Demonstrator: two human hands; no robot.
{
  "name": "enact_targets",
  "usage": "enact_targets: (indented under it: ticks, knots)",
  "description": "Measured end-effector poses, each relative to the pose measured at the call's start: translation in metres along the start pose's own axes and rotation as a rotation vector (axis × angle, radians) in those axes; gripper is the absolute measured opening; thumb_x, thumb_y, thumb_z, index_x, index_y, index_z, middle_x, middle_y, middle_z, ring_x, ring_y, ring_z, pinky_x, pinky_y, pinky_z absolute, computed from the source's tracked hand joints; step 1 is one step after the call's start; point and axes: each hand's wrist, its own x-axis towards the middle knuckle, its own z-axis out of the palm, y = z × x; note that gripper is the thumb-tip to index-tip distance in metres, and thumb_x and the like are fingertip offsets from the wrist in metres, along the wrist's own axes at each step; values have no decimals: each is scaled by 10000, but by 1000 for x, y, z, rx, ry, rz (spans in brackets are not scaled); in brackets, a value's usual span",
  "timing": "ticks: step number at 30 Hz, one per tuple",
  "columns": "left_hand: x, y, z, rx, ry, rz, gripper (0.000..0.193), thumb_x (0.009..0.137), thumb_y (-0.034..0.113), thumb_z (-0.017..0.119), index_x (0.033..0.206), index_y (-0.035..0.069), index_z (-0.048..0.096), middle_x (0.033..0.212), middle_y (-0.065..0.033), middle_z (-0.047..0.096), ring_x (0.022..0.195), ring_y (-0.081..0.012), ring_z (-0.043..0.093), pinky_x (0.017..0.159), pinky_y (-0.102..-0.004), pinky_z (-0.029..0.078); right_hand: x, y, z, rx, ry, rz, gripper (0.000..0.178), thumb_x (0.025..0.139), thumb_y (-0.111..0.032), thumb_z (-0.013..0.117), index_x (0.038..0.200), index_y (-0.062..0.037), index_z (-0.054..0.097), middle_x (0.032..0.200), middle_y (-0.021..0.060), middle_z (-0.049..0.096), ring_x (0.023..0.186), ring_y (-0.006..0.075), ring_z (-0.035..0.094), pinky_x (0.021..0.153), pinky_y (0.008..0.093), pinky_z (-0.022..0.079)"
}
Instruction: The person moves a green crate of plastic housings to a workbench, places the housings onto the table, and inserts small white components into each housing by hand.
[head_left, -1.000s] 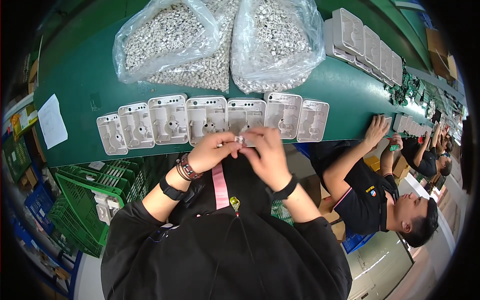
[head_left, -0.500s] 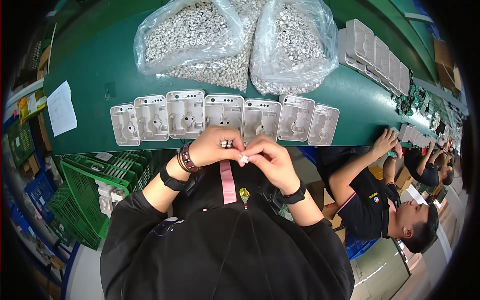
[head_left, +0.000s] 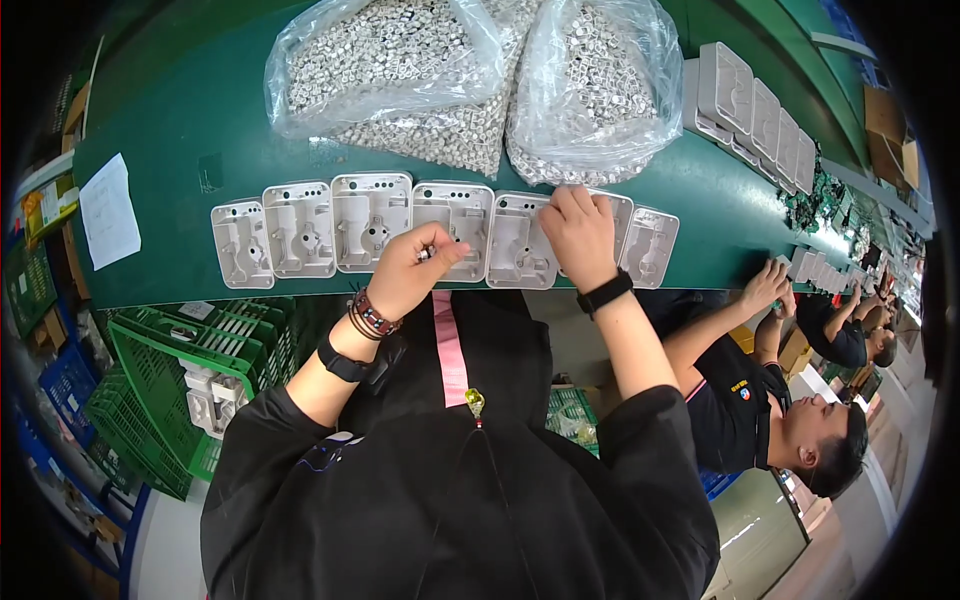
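Along the near table edge runs a row of light-grey plastic housings [head_left: 297,232], open side up. My left hand [head_left: 405,272] is closed in front of the fourth housing from the left, its fingers curled round small white plastic parts [head_left: 428,252] that partly show. Farther right, my right hand [head_left: 582,238] reaches over the sixth housing [head_left: 616,210] and covers much of it. Its fingers are drawn together at the far side of the fifth housing [head_left: 522,245]; what they hold, if anything, is hidden.
Beyond the row lie two clear plastic bags [head_left: 400,75] [head_left: 590,90] of small white parts. A paper sheet [head_left: 110,212] is at left. More housings [head_left: 728,85] are stacked at far right. Green crates [head_left: 190,370] stand below the table at left; a co-worker [head_left: 760,390] works at right.
My hands have parted from their shared pinch on a small white part. The right moved forward and right over the housings; the left moved slightly left and forward, still curled.
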Motion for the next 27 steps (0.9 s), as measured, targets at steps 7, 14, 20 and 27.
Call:
enact_targets:
  ticks: [7,14,20,27]
  knots:
    - [-4,-1,-7,-46,58,-15,236,866,211,588,725,32,529,613,35,503,567,-29,450,527,-189,366,8,3,23,-130,-111,-140,48,643,-153,552,643,-105,558,862,27,496,832,181,459,685,297,358]
    - [-5,-1,-11,-229,77,-121,242,890,232,548,741,42,536,619,37,511,561,-15,452,497,-174,352,9,0,26,-204,-112,-180,42,643,-146,551,627,-111,537,827,8,480,827,171,463,697,295,357]
    - [-2,0,-10,-191,-19,-165,202,894,225,531,802,48,566,615,21,539,566,-40,501,513,-187,378,10,-4,18,-236,-192,-126,62,653,-144,557,657,-94,593,871,23,496,856,177,459,711,297,359]
    - [-7,12,24,242,-290,280,193,870,168,539,998,25,558,844,-62,609,775,-161,596,683,-261,455,9,-14,-28,283,205,188,109,816,-110,535,755,-54,605,742,20,471,695,163,451,617,274,363]
